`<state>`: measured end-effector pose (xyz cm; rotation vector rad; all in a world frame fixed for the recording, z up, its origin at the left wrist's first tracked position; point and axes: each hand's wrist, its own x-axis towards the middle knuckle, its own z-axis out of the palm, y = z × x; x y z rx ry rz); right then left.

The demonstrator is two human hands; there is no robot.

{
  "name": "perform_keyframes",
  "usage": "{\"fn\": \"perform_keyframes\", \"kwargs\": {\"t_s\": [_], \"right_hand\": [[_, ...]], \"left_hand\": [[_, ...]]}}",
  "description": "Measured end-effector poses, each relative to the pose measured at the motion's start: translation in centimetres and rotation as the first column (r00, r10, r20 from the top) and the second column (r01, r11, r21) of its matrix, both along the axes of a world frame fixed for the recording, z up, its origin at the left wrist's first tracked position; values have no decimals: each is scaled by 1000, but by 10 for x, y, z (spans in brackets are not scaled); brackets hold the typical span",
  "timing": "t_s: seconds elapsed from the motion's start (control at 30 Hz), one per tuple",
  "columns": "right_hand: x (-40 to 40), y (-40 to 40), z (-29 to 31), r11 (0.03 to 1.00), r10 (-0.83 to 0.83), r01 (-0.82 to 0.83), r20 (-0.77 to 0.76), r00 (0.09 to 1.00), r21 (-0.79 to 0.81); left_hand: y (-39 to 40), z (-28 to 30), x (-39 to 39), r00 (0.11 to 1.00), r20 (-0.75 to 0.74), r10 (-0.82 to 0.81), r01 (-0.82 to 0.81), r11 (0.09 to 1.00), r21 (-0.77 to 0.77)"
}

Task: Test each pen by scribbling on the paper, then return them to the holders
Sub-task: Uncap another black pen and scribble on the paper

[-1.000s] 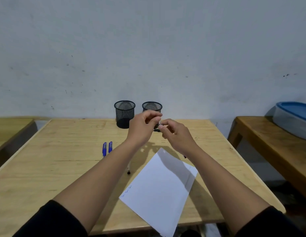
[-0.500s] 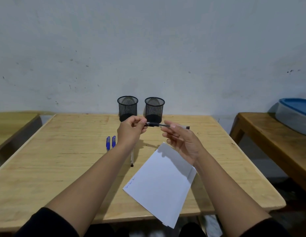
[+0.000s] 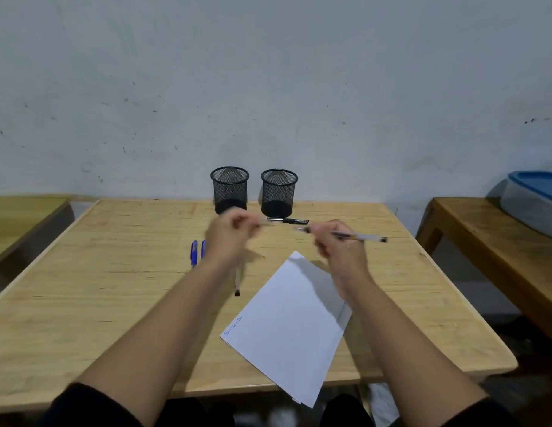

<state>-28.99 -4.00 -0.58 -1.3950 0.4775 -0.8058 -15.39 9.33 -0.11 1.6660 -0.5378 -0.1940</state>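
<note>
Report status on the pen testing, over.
Right hand holds uncapped pen; left hand blurred, likely holding cap. Paper clear, holders empty.

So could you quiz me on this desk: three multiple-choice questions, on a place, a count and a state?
1. Where does the paper lie?
A. between the holders
B. at the table's front edge
C. on the side bench

2. How many mesh holders stand at the back?
A. one
B. two
C. four

3. What is the right hand doing?
A. lying flat and empty
B. pressing on the paper
C. gripping a pen

Answers: B, its near corner overhangs the edge; B, two black cups stand side by side; C, its fingers are closed around the barrel.
</note>
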Motion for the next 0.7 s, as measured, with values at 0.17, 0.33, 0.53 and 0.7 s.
{"fn": "perform_keyframes", "kwargs": {"t_s": [0.17,0.33,0.53,0.7], "right_hand": [[-33,-39,-5,995,-53,56,-37,998,87],[-11,-14,-16,985,69,-59,-54,996,161],[-15,-16,-27,984,90,-69,-123,988,166],[-16,-13,-33,994,74,-54,-207,976,98]], "left_hand": [[32,4,32,979,167,119,-153,967,203],[-8,-20,3,961,187,-206,107,894,436],[-24,-36,16,927,170,-335,154,752,641],[-29,-36,19,922,171,-347,160,744,648]]}}
